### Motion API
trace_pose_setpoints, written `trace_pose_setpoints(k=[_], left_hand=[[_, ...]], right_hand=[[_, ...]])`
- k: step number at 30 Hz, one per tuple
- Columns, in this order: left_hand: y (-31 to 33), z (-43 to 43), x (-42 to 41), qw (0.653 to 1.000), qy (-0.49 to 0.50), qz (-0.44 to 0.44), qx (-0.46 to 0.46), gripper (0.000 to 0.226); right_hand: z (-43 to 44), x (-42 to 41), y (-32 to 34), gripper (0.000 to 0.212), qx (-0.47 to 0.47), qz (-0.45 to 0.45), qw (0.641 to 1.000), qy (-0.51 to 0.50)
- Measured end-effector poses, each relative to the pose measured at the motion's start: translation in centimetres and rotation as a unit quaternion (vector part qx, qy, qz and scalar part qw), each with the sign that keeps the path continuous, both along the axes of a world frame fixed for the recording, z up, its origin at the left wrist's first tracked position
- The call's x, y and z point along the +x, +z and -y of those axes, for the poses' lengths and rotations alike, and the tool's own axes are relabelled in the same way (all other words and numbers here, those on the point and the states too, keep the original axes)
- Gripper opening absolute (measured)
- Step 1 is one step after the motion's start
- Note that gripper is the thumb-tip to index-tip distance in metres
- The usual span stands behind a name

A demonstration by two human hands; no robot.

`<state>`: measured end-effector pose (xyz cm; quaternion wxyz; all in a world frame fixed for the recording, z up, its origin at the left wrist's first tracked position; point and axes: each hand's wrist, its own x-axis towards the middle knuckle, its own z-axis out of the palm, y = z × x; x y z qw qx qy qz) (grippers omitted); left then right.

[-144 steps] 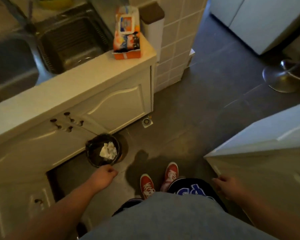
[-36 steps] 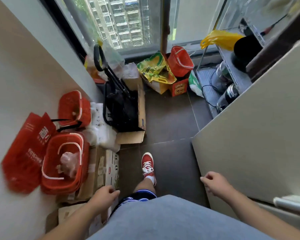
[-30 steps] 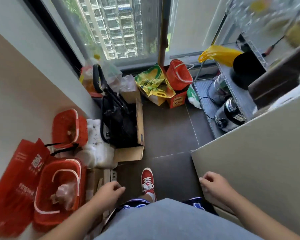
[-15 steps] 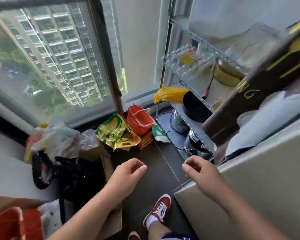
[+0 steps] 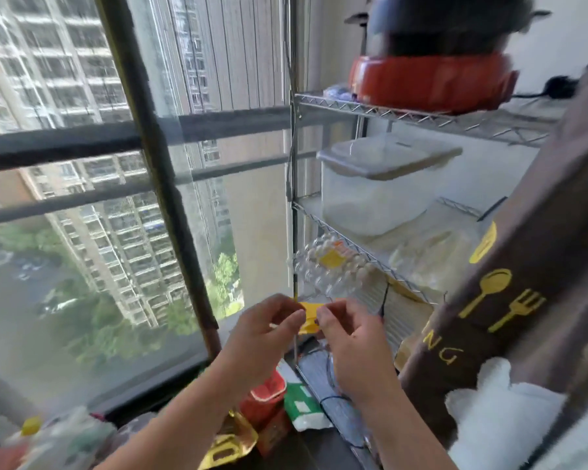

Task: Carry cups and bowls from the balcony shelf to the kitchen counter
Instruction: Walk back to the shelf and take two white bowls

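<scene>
A metal wire shelf point(image 5: 370, 108) stands at the right of the balcony. A red and black cooking pot point(image 5: 431, 79) sits on its upper tier, and a clear lidded plastic box point(image 5: 377, 191) on the tier below. I can make out no cup or bowl. My left hand point(image 5: 265, 337) and my right hand point(image 5: 350, 340) are raised side by side in front of the shelf's lower tiers. Their fingers are loosely curled and hold nothing. A yellow bag point(image 5: 309, 317) shows in the gap between them, farther back.
Clear egg trays point(image 5: 330, 266) hang at the shelf's left edge. A tall brown bag with a gold spoon and fork point(image 5: 523, 266) and a white cloth point(image 5: 503, 415) crowd the right. A window post point(image 5: 150, 164) stands left. A red basket point(image 5: 265, 398) and packets lie on the floor.
My view has swung up from the balcony floor to the shelf tiers. Both hands have risen and come closer together in front of the shelf.
</scene>
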<state>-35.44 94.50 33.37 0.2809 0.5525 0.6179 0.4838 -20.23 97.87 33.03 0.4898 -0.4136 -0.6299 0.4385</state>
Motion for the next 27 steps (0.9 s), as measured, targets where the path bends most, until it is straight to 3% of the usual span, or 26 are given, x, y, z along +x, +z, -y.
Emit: trace_pose_setpoints(k=[7, 13, 19, 27], left_hand=[[8.1, -5.7, -1.2, 0.993, -0.044, -0.013, 0.113, 0.006], [15.4, -11.7, -1.9, 0.97, -0.108, 0.011, 0.216, 0.013], [23.4, -18.4, -2.8, 0.933, -0.179, -0.01, 0.313, 0.013], [34.0, -24.7, -1.7, 0.886, -0.232, -0.076, 0.394, 0.009]], right_hand=[[-5.0, -2.5, 8.1, 0.009, 0.118, -0.06, 0.988, -0.075], [-9.4, -2.5, 14.6, 0.014, 0.214, -0.024, 0.96, -0.179], [-13.4, -1.5, 22.2, 0.011, 0.331, 0.046, 0.9, -0.279], [-15.8, -0.4, 32.2, 0.018, 0.416, 0.127, 0.818, -0.376]])
